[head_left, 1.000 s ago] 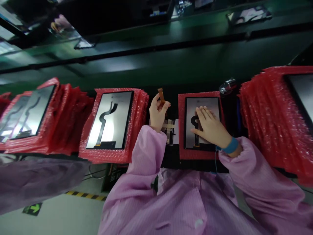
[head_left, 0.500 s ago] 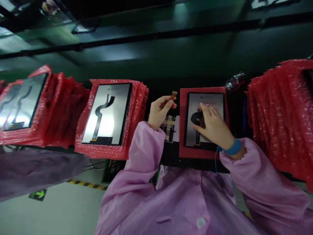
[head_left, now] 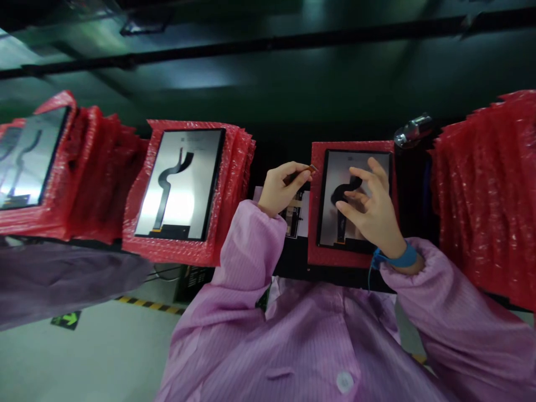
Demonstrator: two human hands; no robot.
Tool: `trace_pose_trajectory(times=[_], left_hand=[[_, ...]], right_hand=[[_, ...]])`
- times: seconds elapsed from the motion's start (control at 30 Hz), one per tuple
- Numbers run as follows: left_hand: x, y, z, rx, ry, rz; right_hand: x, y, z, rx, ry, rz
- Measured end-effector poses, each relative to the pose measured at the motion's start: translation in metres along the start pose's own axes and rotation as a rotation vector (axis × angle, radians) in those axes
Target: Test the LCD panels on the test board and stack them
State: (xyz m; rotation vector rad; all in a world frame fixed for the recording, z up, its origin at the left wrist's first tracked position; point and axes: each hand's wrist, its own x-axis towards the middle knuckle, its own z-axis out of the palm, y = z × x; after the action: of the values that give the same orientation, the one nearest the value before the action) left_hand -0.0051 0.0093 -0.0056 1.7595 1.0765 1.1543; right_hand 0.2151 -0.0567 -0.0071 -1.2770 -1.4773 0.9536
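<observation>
My left hand (head_left: pixel 280 188) pinches a small brown strip (head_left: pixel 309 169), its tip pointing right at the edge of a display panel (head_left: pixel 335 184). That panel lies on a red bubble-wrap sheet (head_left: pixel 316 251) in front of me, with a black flex cable (head_left: pixel 349 188) curving over its back. My right hand (head_left: pixel 371 209) hovers above the panel, its fingers curled around the cable's upper loop, thumb and fingertips close on it. A blue wrist strap (head_left: pixel 397 258) circles my right wrist. Both arms wear pink sleeves.
A second panel (head_left: pixel 180 184) rests on a stack of red bubble wrap (head_left: pixel 234 162) at my left, another (head_left: pixel 25 153) farther left. A tall red stack (head_left: pixel 486 195) stands at right. A metal knob (head_left: pixel 412 129) sits behind the panel; a taped component (head_left: pixel 295 212) lies between my hands.
My left hand has swung the brown strip from upright to pointing right at the panel. My right hand has lifted off the panel and curled its fingers on the flex cable.
</observation>
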Motion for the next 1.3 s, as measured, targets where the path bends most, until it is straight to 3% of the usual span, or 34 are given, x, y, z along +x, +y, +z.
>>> trace_pose_trajectory(times=[0.53, 0.6, 0.73, 0.87, 1.07, 1.17, 1.3], left_hand=[[-0.001, 0.003, -0.001, 0.086, -0.025, 0.035], [-0.001, 0.003, -0.001, 0.101, -0.032, 0.042], [-0.001, 0.006, -0.003, 0.213, -0.111, 0.086], [-0.002, 0.011, -0.004, 0.423, -0.201, 0.104], [-0.002, 0.012, -0.005, 0.465, -0.331, 0.140], [-0.003, 0.011, -0.004, 0.446, -0.394, 0.172], [-0.003, 0.011, -0.004, 0.429, -0.429, 0.178]], right_hand=[[-0.001, 0.021, 0.008, 0.322, 0.154, 0.021], [0.000, 0.017, 0.009, 0.418, 0.124, 0.071], [0.002, 0.003, 0.015, 0.509, -0.088, 0.158], [0.004, -0.004, 0.017, 0.238, -0.151, -0.046], [0.009, -0.001, 0.012, -0.279, -0.147, -0.397], [0.012, 0.002, 0.013, -0.400, -0.125, -0.460], [0.014, 0.005, 0.015, -0.415, -0.089, -0.441]])
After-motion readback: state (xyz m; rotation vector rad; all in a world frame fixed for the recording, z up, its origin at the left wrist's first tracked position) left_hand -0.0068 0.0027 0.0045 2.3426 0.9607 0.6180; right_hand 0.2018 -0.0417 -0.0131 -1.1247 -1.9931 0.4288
